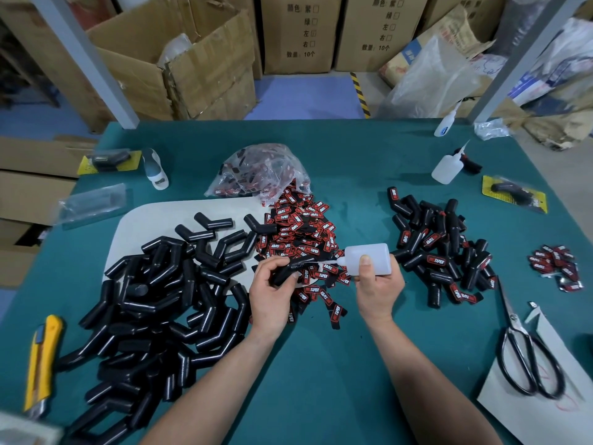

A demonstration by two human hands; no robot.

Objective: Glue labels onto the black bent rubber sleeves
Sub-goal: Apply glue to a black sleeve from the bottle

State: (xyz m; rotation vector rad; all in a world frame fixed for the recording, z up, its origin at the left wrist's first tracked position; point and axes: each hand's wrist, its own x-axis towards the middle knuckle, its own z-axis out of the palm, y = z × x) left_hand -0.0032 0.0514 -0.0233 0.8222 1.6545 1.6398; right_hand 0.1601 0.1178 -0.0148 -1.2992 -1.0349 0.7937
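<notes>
Green table (321, 364), sleeve (288, 270) at glue bottle (372, 255)

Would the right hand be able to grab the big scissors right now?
Probably not yet: the right hand grips the glue bottle. The scissors lie uncovered to its right, so with the bottle set down the way looks free.

Desk (321, 364) is covered in teal-green matting. Left of centre, a white board (144, 216) is laid flat; a large heap of unlabelled black sleeves (154, 303) is spread over it and onto the mat. At centre, a heap of red-and-black labels (301, 232) is found touching a clear plastic bag (260, 170). Right of centre, a smaller pile of labelled sleeves (442, 252) is noted. Far right: a small label cluster (556, 263); scissors (526, 358) laid partly on a paper sheet (545, 412). Lower left: a yellow utility knife (40, 361). Upper right: two squeeze bottles (446, 170).
</notes>
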